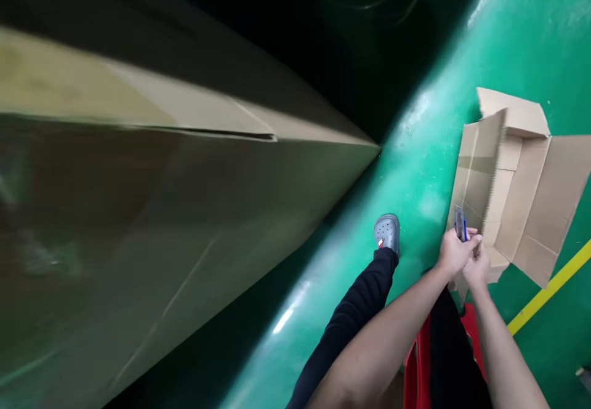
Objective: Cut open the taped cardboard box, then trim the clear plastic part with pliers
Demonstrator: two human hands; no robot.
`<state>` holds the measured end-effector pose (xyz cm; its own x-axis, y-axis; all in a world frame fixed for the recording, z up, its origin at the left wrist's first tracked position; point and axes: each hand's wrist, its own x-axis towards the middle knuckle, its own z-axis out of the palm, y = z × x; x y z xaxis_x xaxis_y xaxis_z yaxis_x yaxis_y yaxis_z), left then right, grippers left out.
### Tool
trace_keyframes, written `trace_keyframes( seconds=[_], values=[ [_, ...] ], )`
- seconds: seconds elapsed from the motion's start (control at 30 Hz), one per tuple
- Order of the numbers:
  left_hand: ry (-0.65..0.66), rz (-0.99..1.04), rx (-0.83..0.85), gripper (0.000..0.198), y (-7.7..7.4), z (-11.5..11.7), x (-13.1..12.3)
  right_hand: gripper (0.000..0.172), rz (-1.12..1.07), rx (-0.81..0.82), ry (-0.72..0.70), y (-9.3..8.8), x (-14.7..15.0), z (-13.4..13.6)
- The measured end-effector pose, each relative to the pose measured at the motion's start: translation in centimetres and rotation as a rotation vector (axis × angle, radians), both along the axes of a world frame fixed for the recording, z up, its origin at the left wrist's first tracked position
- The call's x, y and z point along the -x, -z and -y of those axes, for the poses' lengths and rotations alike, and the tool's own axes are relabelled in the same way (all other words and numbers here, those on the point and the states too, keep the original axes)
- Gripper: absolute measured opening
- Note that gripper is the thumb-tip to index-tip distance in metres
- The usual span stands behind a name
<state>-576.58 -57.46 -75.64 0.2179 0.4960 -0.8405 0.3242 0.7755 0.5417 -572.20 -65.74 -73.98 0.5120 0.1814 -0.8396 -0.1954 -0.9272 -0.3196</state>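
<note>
My left hand is closed around a blue box cutter, which points away from me. Close beside it, my right hand has its fingers pinched together against the left thumb. What those right fingers hold, if anything, is hidden. Just beyond both hands, an open cardboard box lies on the green floor with its flaps spread. The cutter overlaps the box's left flap in view, and I cannot tell whether they touch.
A large cardboard carton fills the left side, close to the camera. Under me is a red seat. My foot in a grey clog rests on the green floor. A yellow line crosses the floor at right.
</note>
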Motion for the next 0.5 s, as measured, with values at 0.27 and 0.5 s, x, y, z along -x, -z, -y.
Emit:
trace_keyframes(
  seconds=[0.27, 0.5],
  values=[
    [0.0, -0.388, -0.156, 0.02, -0.7, -9.4, 8.2, 0.077, -0.102, -0.157, 0.552, -16.8, -18.3, 6.4],
    [0.109, -0.269, -0.212, 0.036, 1.9, -12.8, 9.1, 0.094, -0.049, -0.117, 0.484, -12.0, -26.7, 13.5]
  ],
)
